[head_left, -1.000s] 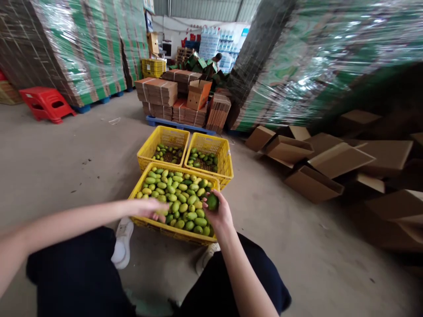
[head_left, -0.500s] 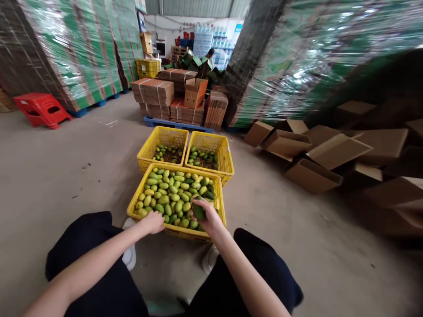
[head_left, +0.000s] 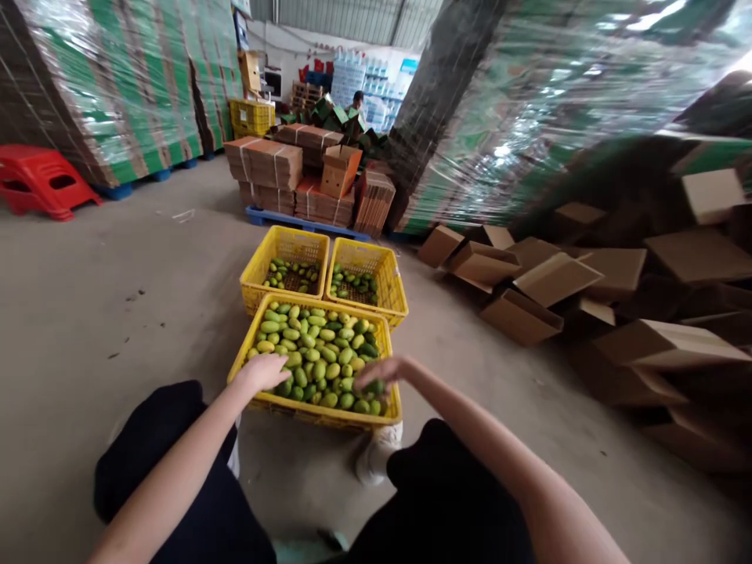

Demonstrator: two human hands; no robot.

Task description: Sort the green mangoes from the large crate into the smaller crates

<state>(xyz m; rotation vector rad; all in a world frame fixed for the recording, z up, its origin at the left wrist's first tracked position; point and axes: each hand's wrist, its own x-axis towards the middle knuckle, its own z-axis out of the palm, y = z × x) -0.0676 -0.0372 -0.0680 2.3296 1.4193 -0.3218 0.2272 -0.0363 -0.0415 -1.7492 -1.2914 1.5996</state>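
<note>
A yellow crate full of green and yellowish oval fruit stands on the floor between the person's legs. My left hand hovers at its front left, fingers stretched over the fruit and holding nothing. Over the right side of the crate is my right hand, palm down and smeared by motion. A dark green fruit shows just beneath its fingers; whether they grip it is unclear.
Behind stand two yellow crates with fewer fruit. Flattened cartons lie on a blue pallet. Open cartons are heaped at right, a red stool is at left, and a person is far back.
My right hand has moved right and turned palm down; the green fruit it held is no longer clearly in its grasp. My left hand has opened and shifted slightly left and up. The view has shifted.
</note>
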